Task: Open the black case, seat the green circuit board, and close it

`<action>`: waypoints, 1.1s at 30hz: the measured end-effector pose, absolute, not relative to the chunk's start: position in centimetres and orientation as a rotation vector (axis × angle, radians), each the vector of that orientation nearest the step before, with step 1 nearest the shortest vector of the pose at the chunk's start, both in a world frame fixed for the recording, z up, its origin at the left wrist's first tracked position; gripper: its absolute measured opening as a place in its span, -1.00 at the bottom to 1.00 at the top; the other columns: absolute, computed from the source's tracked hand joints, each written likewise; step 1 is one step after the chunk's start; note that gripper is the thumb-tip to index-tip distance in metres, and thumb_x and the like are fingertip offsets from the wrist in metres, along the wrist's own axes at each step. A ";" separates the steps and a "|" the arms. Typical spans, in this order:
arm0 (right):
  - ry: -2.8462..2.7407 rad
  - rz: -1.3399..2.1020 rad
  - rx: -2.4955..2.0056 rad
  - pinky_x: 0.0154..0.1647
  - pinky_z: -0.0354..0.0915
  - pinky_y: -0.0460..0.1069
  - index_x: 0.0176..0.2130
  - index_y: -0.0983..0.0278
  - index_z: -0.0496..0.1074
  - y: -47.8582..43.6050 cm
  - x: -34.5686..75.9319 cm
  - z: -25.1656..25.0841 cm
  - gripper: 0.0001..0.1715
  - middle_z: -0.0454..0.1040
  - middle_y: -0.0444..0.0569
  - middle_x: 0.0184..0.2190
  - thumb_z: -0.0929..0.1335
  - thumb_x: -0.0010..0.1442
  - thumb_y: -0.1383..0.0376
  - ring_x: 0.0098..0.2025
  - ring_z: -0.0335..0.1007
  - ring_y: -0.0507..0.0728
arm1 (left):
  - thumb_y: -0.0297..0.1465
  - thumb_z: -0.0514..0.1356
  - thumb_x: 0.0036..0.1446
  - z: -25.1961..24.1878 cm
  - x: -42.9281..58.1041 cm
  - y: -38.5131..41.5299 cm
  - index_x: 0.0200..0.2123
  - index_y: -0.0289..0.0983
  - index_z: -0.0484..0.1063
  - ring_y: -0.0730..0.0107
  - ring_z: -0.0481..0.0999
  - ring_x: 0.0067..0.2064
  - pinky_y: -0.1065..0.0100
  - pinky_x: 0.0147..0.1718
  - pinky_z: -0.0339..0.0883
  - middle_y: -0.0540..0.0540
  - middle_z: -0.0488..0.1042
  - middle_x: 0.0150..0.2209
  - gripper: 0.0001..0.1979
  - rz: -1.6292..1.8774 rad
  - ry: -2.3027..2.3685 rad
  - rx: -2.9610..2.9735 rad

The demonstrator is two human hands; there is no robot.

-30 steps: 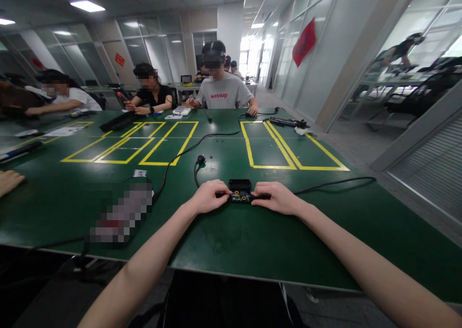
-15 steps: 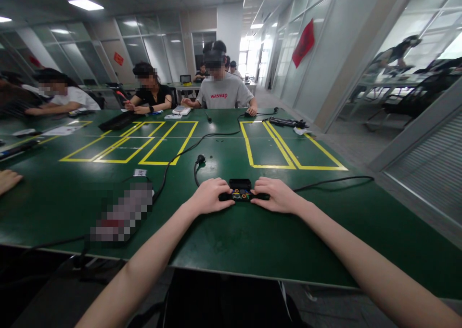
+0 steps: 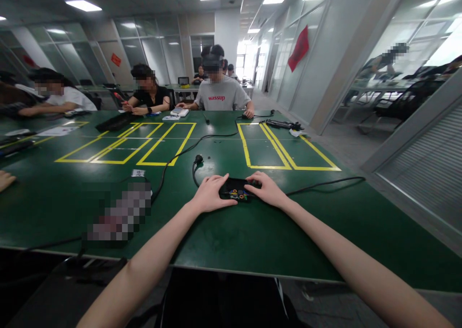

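Note:
An opened black electronics case (image 3: 228,184) lies on the green table in front of me. Its circuit board (image 3: 238,194), with orange ring-shaped coils, is exposed. My left hand (image 3: 211,193) grips the case's left end, thumb along the front edge and fingers at the back. From the right, my right hand (image 3: 265,187) holds the black cover part at the rear between thumb and fingers; its exact hold is partly hidden. A black cord with a plug (image 3: 198,160) emerges behind my left hand. Another black cable (image 3: 328,183) runs out to the right.
A blurred-out long object (image 3: 121,212) with a cord lies left on the green table (image 3: 288,251). Yellow tape outlines (image 3: 269,167) mark the far half. A black folded item (image 3: 283,124) lies far right. Several people sit opposite; another person's hand (image 3: 6,179) rests at left.
The cover part behind the board now sits closer against it. My left fingers have spread wider around the case, and my right hand has shifted slightly left and back onto the cover.

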State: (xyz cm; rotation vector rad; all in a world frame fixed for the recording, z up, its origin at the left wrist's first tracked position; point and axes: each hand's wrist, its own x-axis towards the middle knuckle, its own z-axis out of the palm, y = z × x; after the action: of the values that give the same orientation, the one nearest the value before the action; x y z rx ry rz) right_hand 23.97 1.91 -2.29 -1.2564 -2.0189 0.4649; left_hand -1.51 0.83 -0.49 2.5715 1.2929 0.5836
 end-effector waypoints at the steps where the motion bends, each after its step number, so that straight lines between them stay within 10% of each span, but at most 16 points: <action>1: -1.997 0.530 -1.242 -0.14 0.41 0.09 -0.20 0.22 0.56 1.9 24.0 -2.2 -0.77 0.54 -0.02 -0.27 0.44 0.18 0.15 -0.20 0.46 0.18 | 0.01 0.41 0.03 -0.6 -1.5 0.9 0.39 -0.23 0.22 -0.08 0.35 0.32 -0.04 0.28 0.21 -0.29 0.40 0.30 -0.05 0.579 1.274 2.561; 33: -1.797 0.865 -1.060 -0.16 0.51 0.10 -0.13 0.26 0.59 -0.3 23.8 -0.6 -0.68 0.63 -0.05 -0.37 0.46 0.12 0.18 -0.33 0.56 0.15 | -0.34 0.49 -0.05 0.0 -1.6 0.2 0.18 -0.20 0.37 0.14 0.58 -0.04 0.15 0.02 0.45 -0.15 0.53 0.04 -0.30 0.821 1.022 2.370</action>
State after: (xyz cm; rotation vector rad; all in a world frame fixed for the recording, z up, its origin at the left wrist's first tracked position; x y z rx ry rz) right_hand 23.77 -0.33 -0.60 -1.0601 -1.7967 0.8649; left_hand -1.59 0.24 0.04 2.3695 1.0218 0.8213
